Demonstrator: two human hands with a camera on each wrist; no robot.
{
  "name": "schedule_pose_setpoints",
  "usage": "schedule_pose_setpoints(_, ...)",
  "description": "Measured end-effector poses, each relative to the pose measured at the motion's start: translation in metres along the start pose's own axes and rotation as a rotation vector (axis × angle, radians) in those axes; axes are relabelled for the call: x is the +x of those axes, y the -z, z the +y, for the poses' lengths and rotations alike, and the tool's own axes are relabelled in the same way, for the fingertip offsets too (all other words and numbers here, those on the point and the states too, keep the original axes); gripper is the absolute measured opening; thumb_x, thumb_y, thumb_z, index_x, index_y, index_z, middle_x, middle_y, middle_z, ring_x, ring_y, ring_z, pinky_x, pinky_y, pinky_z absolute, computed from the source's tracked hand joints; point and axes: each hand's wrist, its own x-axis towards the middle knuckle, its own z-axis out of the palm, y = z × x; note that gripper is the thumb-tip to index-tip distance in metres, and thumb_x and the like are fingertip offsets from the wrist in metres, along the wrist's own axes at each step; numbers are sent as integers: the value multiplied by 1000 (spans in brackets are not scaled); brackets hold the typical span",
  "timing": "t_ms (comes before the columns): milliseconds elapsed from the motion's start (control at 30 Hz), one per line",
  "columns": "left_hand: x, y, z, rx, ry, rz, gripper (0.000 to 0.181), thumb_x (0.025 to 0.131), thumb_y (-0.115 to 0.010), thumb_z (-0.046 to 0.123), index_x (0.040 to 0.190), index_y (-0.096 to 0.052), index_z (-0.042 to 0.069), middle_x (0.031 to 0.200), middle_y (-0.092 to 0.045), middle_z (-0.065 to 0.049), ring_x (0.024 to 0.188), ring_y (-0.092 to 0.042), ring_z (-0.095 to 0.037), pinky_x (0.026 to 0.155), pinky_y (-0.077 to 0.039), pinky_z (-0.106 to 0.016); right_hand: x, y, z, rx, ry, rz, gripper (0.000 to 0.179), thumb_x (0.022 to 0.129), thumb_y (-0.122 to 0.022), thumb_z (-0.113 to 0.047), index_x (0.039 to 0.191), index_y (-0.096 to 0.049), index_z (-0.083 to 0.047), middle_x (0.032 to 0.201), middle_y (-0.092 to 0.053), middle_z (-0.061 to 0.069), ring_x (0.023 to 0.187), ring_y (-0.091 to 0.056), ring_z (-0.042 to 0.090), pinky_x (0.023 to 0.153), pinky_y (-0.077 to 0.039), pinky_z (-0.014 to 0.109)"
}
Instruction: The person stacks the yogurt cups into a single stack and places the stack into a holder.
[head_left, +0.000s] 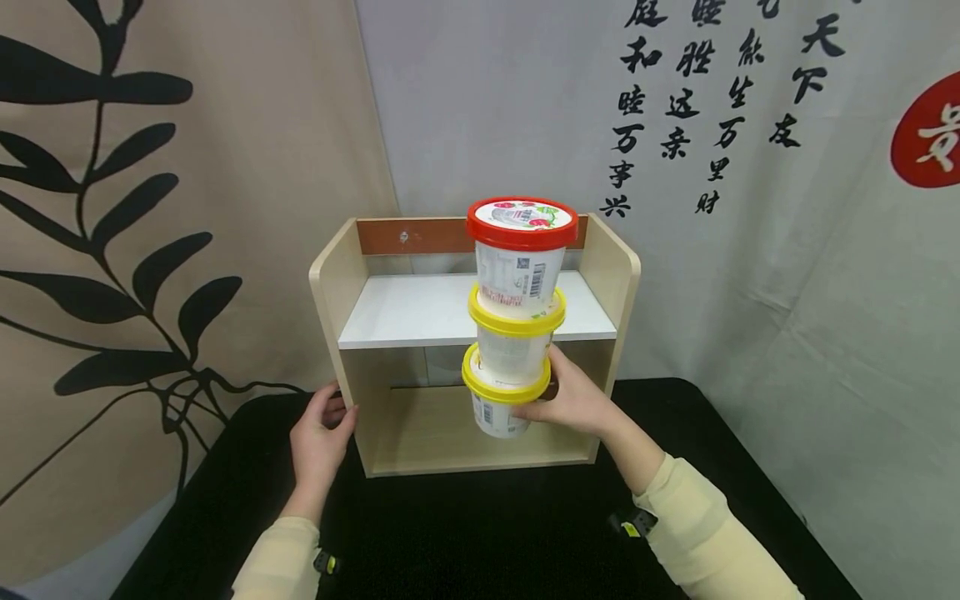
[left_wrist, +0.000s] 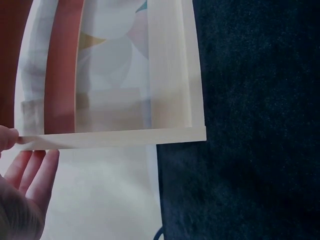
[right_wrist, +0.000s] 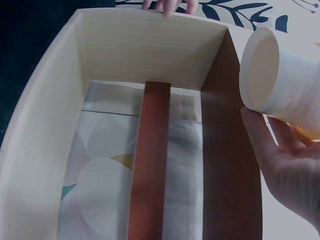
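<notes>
My right hand (head_left: 573, 400) grips the lowest of three stacked paper tubs in the head view. That bottom tub (head_left: 495, 417) and the middle tub (head_left: 513, 354) have yellow lids; the top tub (head_left: 517, 275) has a red lid with a printed white centre. The stack is held in front of a small two-level wooden shelf (head_left: 333, 283), leaning slightly right toward its top. At the shelf's left side panel, my left hand (head_left: 321, 442) pinches the edge, thumb on one face and fingers on the other in the left wrist view. The right wrist view shows a tub's pale base (right_wrist: 262, 70) above my palm.
A white board (head_left: 412, 308) forms the shelf's upper level, with a brown strip (head_left: 412, 237) across the back. Black cloth (head_left: 465, 533) covers the table. Behind stand a plant-printed curtain (head_left: 262, 167) and a pale cloth with black characters (head_left: 487, 100).
</notes>
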Motion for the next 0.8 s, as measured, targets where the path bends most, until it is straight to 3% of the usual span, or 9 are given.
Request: schedule_pose_setpoints(800,-1,-3,-1,32,-43,49,42,91,-71,6,131,-60,15,107,-70,-16,96,-69,-33,76,-57,-54,41,23,-34,12,4,25,74,81,-76,-8,143,-35,-14,132,-54,8,116,-57,30,92,-51,49)
